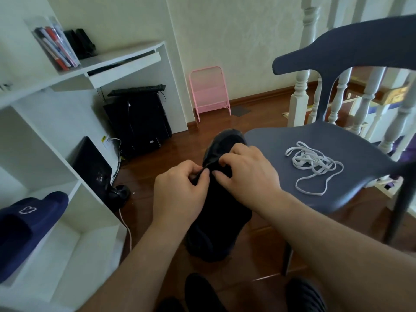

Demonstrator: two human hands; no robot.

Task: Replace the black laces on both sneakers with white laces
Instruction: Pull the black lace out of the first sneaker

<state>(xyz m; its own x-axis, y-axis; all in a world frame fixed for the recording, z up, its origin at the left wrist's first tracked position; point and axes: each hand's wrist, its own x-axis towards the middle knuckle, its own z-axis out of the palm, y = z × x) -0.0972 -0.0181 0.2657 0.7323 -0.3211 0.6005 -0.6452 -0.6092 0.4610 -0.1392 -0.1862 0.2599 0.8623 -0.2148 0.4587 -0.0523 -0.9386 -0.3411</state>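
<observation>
A black sneaker [221,212] is held up over the floor in the middle of the view, toe pointing away. My left hand [180,188] pinches a black lace [206,168] at the sneaker's upper eyelets. My right hand [247,174] rests on the sneaker's tongue area, fingertips pressing beside the lace. A loose tangle of white laces [313,164] lies on the seat of the blue-grey chair [281,172] to the right. A second dark shoe [202,293] shows at the bottom edge; most of it is cut off.
A white shelf unit [74,194] stands on the left with a navy slipper [27,224] on it. Black computer boxes [137,122] and cables sit under the desk. A pink folding rack [210,91] leans on the far wall. White banister posts [301,86] stand behind the chair.
</observation>
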